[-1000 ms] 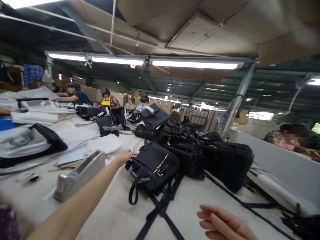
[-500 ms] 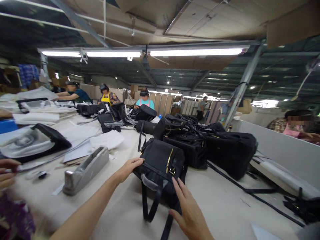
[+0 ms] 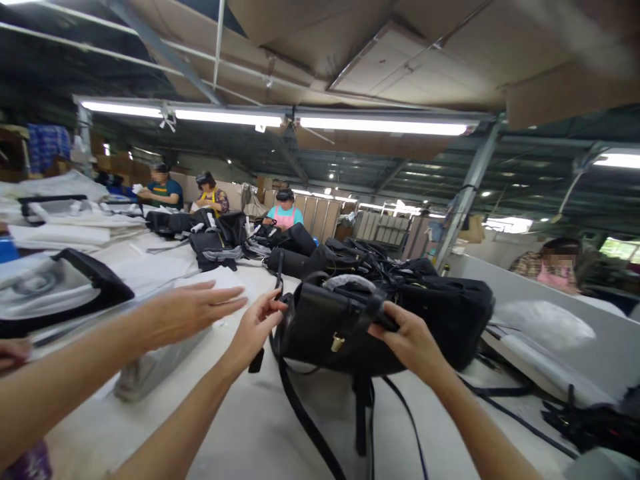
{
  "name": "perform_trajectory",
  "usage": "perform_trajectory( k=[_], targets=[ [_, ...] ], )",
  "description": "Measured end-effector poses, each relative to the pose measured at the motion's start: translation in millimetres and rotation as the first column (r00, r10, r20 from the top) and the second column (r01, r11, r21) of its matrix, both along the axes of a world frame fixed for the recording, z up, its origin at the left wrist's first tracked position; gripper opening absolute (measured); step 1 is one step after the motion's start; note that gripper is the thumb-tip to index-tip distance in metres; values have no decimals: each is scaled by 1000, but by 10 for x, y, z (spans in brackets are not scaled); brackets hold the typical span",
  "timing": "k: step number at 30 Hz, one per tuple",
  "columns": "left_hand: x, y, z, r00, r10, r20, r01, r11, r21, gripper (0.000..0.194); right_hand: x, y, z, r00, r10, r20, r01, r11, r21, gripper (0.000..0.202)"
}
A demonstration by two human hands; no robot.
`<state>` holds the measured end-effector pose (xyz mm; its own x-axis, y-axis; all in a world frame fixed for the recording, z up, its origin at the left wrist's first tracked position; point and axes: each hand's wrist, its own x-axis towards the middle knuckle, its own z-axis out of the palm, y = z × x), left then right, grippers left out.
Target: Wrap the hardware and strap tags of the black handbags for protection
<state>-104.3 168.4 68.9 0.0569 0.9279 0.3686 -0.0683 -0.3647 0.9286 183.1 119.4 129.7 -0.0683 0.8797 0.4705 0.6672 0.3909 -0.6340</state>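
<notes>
A black bag with a gold clasp and a grey-wrapped handle is held above the white table, its straps hanging down. My right hand grips the bag's upper right side, thumb in front. At the bag's left edge, my left hand has its fingers curled and pinched around a thin black strap. Another person's hand, fingers stretched out, reaches in from the left just beside my left hand.
Black bags are piled behind. A grey tape dispenser stands left, partly behind the arms. A clear-windowed black bag lies farther left. Several people work beyond the table; a grey partition runs along the right.
The bag has been lifted and turned, so its clasp side faces me. My right hand has closed on it. The other person's arm has reached in from the left.
</notes>
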Motion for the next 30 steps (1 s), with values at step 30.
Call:
perform_trajectory(
  k=[30],
  targets=[
    [798,-1024,-166,796,103,-597,-93,994,48,21,219,-478,-103,902,-281,326,307,951,-29,53]
  ],
)
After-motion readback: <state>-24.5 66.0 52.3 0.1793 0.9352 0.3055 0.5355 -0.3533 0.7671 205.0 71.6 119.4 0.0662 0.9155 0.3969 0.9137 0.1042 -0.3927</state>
